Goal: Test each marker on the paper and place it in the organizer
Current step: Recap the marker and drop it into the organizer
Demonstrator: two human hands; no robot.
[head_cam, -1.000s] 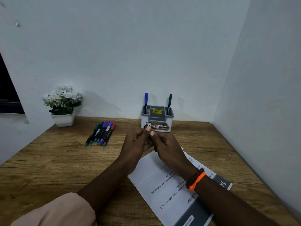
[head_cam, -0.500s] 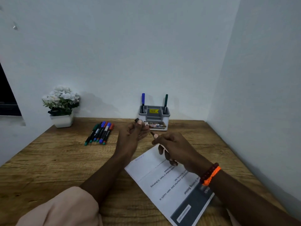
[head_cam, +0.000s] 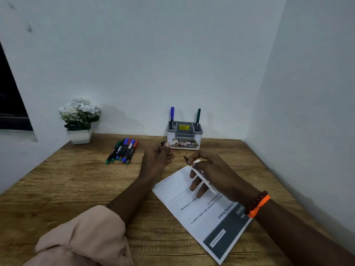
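Showing the black cap [head_cam: 163,143] now pulled free in the left hand [head_cam: 157,157], right hand [head_cam: 209,169] gripping the uncapped marker [head_cam: 201,174] above the paper [head_cam: 207,214] (ready for testing), organizer [head_cam: 184,134] behind

A second ago both hands met in front of the organizer, together holding one marker with its cap on. Since then they have drawn apart. The left hand [head_cam: 159,156] has moved slightly toward the table's left edge and now pinches the dark cap [head_cam: 163,143] alone between thumb and fingertips. The right hand [head_cam: 209,171] has dropped toward the table's near edge and come over the paper [head_cam: 207,214], holding the uncapped marker [head_cam: 201,174] with its dark tip pointing up toward the table's far edge, the body blurred.
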